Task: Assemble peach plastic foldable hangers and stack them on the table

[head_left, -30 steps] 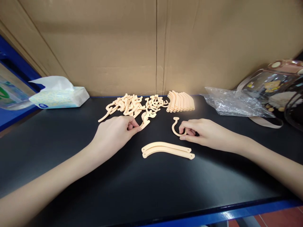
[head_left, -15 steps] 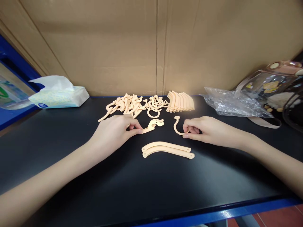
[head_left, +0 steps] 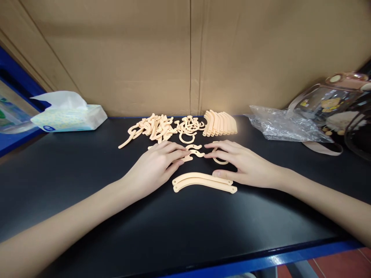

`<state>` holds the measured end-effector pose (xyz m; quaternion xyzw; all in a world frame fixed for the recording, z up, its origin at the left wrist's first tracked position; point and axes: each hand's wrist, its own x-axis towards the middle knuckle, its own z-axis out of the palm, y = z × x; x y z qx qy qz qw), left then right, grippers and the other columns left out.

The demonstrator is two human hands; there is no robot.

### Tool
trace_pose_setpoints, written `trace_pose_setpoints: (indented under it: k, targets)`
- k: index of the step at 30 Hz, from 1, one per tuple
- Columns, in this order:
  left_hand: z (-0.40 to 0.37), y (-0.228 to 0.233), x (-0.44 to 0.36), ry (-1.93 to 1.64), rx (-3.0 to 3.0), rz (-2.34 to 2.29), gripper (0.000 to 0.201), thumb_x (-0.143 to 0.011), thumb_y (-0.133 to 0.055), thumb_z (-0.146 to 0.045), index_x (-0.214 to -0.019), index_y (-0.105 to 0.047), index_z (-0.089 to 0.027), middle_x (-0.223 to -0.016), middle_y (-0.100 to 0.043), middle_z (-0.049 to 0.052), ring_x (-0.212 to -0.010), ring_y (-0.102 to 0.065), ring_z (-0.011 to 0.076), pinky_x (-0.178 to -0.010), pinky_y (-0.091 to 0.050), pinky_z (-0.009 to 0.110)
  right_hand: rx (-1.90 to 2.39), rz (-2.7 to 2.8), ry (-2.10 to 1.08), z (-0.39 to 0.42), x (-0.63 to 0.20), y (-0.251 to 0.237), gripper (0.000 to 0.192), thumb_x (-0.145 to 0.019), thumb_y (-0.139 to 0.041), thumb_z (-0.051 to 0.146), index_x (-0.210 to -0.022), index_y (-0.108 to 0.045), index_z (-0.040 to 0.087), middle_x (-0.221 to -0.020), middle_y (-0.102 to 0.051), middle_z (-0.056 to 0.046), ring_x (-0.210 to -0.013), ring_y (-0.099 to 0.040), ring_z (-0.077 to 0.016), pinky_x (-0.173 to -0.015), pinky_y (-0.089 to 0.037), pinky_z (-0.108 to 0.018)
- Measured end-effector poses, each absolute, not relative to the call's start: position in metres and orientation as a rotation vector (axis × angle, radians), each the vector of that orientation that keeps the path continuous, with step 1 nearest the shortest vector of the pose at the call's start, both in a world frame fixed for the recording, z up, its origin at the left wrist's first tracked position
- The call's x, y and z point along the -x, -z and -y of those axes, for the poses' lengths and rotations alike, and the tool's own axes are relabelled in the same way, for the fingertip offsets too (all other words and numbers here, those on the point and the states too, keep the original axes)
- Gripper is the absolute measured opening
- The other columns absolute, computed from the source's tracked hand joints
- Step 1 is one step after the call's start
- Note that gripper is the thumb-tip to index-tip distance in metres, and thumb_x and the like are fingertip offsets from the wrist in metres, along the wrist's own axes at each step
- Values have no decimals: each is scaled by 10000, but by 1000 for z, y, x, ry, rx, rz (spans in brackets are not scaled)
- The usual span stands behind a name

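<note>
2 long curved strips [head_left: 203, 182] lie nearest on the black table [head_left: 87, 173]. L hand [head_left: 158, 166] & R hand [head_left: 240, 164] lie flat w/ fingers spread, on 1 wavy hook piece [head_left: 194, 151] and 1 ring piece [head_left: 218, 160]. Behind: 2 piles of pieces [head_left: 162, 128], 1 strip stack [head_left: 220, 124], 1 tissue pack [head_left: 68, 117]. No words readable.

On my screen: pale peach curved strips [head_left: 204, 182] and peach hook pieces [head_left: 158, 128] on a black table [head_left: 87, 166] edged in blue, before plain brown cardboard [head_left: 145, 58]; white tissue pack [head_left: 68, 117] patterned blue-green.
</note>
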<state>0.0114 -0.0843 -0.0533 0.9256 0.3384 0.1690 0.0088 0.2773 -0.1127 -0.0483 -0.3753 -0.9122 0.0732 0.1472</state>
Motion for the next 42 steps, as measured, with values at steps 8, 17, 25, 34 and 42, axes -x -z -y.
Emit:
trace_pose_setpoints:
  k: [8, 17, 25, 34, 42]
  targets:
    - [76, 55, -9, -543, -2868, -985, 330, -974, -397, -310, -1233, -593, -254, -1196, -611, 48, -1084, -542, 192, -933, -440, 355, 1097, 2628, -267, 108, -278, 57, 571, -924, -448, 497, -1422, -394, 224, -1495, -374, -98, -1401, -275, -263, -1122, -260, -514]
    - [76, 58, -10, -572, -2847, -1018, 331, -974, -407, -328, -1233, -595, -240, -1175, -612, 46, -1079, -539, 192, -925, -443, 350, 1053, 2670, -181, 109, -277, 55, 551, -948, -410, 467, -1422, -391, 188, -1463, -423, -103, -1379, -317, -247, -1127, -276, -491]
    - [75, 60, -11, -581, -2821, -1033, 325, -981, -386, -307, -1209, -595, -207, -1175, -600, 54, -1066, -544, 184, -925, -445, 334, 1076, 2709, -122, 109, -277, 55, 531, -951, -389, 481, -1359, -488, 156, -1472, -405, -113, -1376, -315, -264, -1132, -268, -488]
    - [72, 62, -10, -620, -2840, -1040, 320, -979, -397, -274, -1216, -593, -185, -1156, -608, 52, -1066, -536, 188, -947, -428, 353, 1032, 2680, -156, 107, -278, 52, 439, -990, -336, 380, -1332, -508, 164, -1437, -458, -80, -1351, -354, -196, -1137, -277, -420]
    - [73, 60, -11, -662, -2821, -1036, 299, -945, -470, -254, -1225, -560, -202, -1174, -600, 45, -1111, -504, 202, -967, -409, 370, 1062, 2475, 22, 93, -294, 50, 286, -958, -430, 253, -1163, -611, 168, -1156, -652, -68, -1104, -554, -194, -988, -428, -361]
